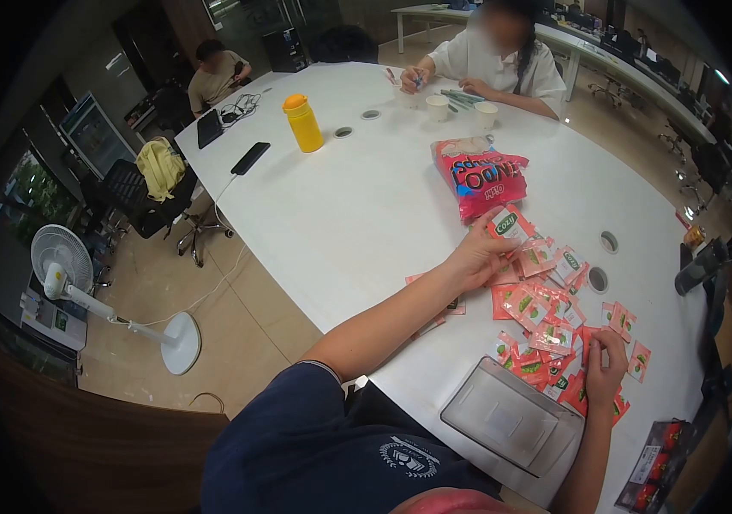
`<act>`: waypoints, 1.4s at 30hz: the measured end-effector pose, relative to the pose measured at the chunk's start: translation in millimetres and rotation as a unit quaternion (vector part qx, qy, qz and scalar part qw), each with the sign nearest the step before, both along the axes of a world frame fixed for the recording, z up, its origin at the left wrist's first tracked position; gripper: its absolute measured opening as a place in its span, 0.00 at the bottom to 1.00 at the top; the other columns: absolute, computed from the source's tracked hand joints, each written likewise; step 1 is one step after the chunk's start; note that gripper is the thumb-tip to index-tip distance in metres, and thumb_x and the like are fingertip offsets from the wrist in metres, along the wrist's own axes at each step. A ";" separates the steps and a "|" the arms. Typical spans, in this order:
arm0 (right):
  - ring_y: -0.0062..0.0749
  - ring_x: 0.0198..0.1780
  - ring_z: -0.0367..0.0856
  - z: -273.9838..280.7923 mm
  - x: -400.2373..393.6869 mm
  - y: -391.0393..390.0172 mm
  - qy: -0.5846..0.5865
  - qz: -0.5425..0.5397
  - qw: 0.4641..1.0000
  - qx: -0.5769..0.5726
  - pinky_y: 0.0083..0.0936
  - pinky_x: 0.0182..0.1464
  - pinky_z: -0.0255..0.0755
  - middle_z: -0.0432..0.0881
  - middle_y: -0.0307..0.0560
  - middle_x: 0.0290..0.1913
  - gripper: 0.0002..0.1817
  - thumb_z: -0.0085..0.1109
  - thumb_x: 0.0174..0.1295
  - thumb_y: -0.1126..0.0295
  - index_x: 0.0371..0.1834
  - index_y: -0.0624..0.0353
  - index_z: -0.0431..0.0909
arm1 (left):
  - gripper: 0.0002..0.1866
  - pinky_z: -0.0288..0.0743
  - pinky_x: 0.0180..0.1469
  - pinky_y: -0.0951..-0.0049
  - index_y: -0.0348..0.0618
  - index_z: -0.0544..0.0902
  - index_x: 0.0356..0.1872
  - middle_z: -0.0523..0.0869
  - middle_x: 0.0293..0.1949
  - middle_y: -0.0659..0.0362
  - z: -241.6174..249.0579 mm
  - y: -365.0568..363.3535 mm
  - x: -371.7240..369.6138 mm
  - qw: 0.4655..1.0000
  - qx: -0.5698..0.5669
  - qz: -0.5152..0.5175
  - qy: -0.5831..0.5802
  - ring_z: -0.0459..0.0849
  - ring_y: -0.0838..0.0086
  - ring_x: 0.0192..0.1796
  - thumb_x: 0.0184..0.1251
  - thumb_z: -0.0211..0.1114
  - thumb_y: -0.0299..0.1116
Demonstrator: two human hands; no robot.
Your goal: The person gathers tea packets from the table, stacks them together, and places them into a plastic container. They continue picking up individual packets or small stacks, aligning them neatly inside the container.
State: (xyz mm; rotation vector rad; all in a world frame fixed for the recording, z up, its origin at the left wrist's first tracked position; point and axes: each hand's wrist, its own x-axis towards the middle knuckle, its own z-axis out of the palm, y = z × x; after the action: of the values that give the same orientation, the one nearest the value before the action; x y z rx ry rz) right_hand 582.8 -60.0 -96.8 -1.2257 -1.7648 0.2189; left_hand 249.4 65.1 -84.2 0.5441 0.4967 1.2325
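My left hand [479, 257] reaches over the table and grips a red-and-white tea sachet [510, 224] marked "Cozy" at the upper end of a loose pile. Many similar sachets [546, 308] lie heaped and overlapping between my two hands, and a few stick out from under my left forearm. At the pile's lower right, my right hand [607, 364] has curled fingers closed on a red sachet [588, 336], partly hidden by them. A clear grey plastic box or lid [507, 420] sits close to my body, beside my right forearm.
A pink snack bag [479, 180] lies beyond the pile. Farther off are a yellow bottle [303, 124], a phone [251, 158] with a cable, and paper cups [437, 106]. Across the table a person in white handles small items. A strawberry-patterned pack [653, 467] lies right.
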 end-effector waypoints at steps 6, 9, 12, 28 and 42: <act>0.44 0.48 0.86 2.6 -2.2 3.3 -0.016 0.019 0.999 0.027 0.34 0.54 0.78 0.87 0.52 0.44 0.07 0.62 0.65 0.83 0.44 0.65 0.85 | 0.52 0.89 0.58 0.60 0.50 0.57 0.83 0.78 0.69 0.50 18.8 -14.4 4.8 0.980 0.094 0.018 0.174 0.85 0.62 0.65 0.59 0.74 0.11; 0.44 0.47 0.87 4.6 0.7 1.7 -0.015 0.010 1.000 0.017 0.34 0.52 0.79 0.88 0.51 0.44 0.09 0.64 0.63 0.84 0.44 0.64 0.86 | 0.52 0.89 0.60 0.60 0.50 0.58 0.82 0.72 0.74 0.49 11.2 -10.5 10.7 0.947 0.205 0.070 0.238 0.84 0.62 0.67 0.57 0.74 0.12; 0.41 0.46 0.87 6.9 -1.2 -0.4 0.000 0.003 1.000 0.004 0.31 0.47 0.80 0.88 0.50 0.44 0.08 0.65 0.64 0.83 0.45 0.64 0.87 | 0.53 0.84 0.68 0.59 0.49 0.57 0.82 0.70 0.74 0.50 12.8 -12.6 14.3 0.940 0.246 0.071 0.225 0.82 0.63 0.69 0.56 0.74 0.13; 0.27 0.43 0.84 58.6 -20.8 -9.9 0.087 0.053 0.993 -0.061 0.25 0.50 0.77 0.87 0.42 0.48 0.21 0.74 0.64 0.69 0.60 0.62 0.84 | 0.55 0.79 0.61 0.71 0.58 0.53 0.86 0.69 0.56 0.56 45.4 -59.0 30.1 0.849 0.387 -0.074 0.351 0.80 0.75 0.54 0.59 0.67 0.09; 0.34 0.29 0.86 85.5 -116.5 -94.8 -0.104 0.111 0.977 -0.147 0.32 0.33 0.76 0.89 0.43 0.31 0.06 0.74 0.64 0.71 0.40 0.59 0.88 | 0.48 0.73 0.72 0.58 0.46 0.74 0.78 0.81 0.70 0.55 78.7 -133.5 -40.7 0.678 0.554 -0.122 0.468 0.81 0.62 0.69 0.52 0.86 0.32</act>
State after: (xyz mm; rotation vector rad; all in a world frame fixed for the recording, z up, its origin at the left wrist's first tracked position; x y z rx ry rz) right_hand 466.3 -154.8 -11.3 -1.2917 -2.1098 0.5135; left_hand 208.7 -68.4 -5.5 2.2915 0.4255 0.7830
